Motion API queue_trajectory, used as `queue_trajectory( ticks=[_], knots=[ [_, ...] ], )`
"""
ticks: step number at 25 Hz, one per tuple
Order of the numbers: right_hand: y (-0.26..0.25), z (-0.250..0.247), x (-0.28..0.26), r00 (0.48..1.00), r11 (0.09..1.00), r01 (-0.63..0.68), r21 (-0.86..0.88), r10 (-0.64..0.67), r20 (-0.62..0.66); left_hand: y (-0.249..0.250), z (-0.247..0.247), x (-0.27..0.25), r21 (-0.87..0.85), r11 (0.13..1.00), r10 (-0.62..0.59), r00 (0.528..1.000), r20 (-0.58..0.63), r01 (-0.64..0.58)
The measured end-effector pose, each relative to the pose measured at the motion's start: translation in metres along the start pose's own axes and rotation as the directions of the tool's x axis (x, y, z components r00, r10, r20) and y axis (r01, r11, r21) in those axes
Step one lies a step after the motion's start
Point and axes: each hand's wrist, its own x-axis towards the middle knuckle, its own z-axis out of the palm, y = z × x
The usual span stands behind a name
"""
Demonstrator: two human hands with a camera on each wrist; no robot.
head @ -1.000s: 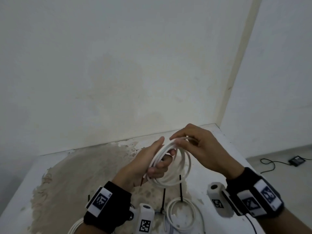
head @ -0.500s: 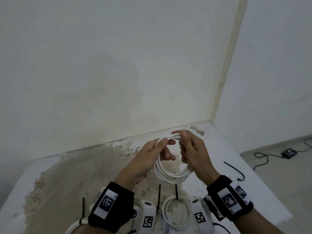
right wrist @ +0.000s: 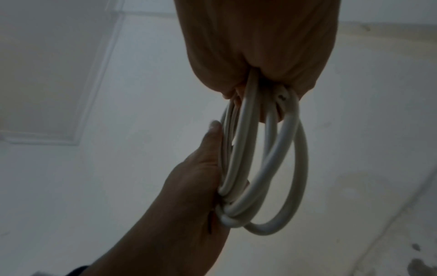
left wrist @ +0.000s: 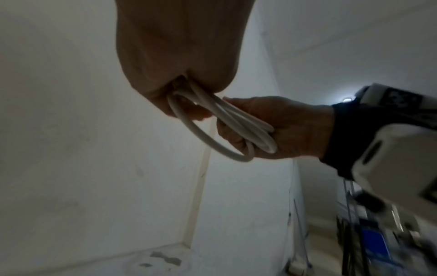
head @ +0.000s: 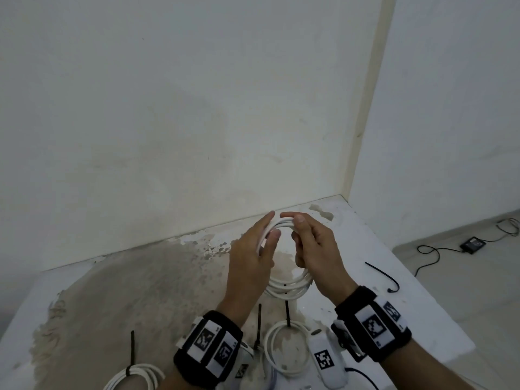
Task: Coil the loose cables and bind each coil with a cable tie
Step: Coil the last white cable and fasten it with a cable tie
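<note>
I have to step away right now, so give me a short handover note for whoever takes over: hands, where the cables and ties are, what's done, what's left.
Left hand: fingers straight, thumb pinching the white coil, held above the table.
Right hand: fingers curled round the same coil's other side.
This coil carries no tie that I can see.
Done: two coils on the table's near edge each carry a black tie, the middle coil and the left coil.
Another tie stands between them; what it binds is hidden.
A loose black tie lies on the table to the right.
Left: bind the held coil, probably with the loose tie.
</note>
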Motion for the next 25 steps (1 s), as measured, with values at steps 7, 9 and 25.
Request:
queue_trajectory(
  ticks=[7,9,25],
  knots=[
    [0.032,-0.014,-0.007,0.994,0.997,-0.076,-0.016,0.074,-0.079,0.006,0.006,0.014,-0.383,0.657,-0.450,0.745,0.493,0.650],
    [0.038,-0.019,-0.008,0.996,0.996,-0.051,-0.071,0.045,-0.082,0.002,0.018,0.015,-0.277,0.729,-0.484,0.757,0.439,0.626],
    [0.189,-0.274,0.006,0.854,0.300,-0.351,-0.887,0.492,-0.171,-0.054,0.081,0.029,-0.123,0.843,-0.485,0.840,0.245,0.523]
  ],
)
